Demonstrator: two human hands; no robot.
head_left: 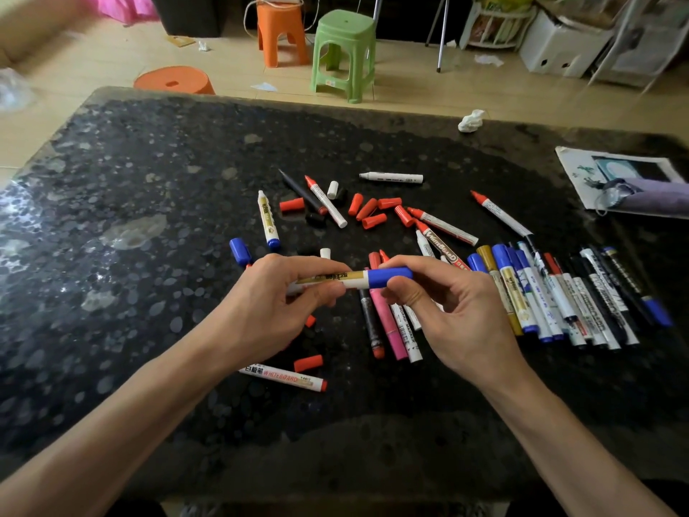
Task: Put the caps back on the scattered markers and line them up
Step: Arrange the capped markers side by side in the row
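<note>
My left hand (274,304) grips the white and gold barrel of a marker (335,279) held level above the table. My right hand (443,311) pinches the blue cap (389,276) that sits on its right end. Below my hands lie several loose markers, among them a pink one (387,322). Uncapped red-tipped markers (443,225) and several loose red caps (367,209) are scattered further back. A loose blue cap (240,251) lies to the left. At the right, several capped markers lie side by side in a row (559,296).
The black speckled table (149,218) carries a crumpled white tissue (471,121) at the back and a paper with a purple pouch (634,188) at the far right. A whiteboard marker (283,378) and red cap (307,363) lie near my left wrist. Stools stand on the floor beyond.
</note>
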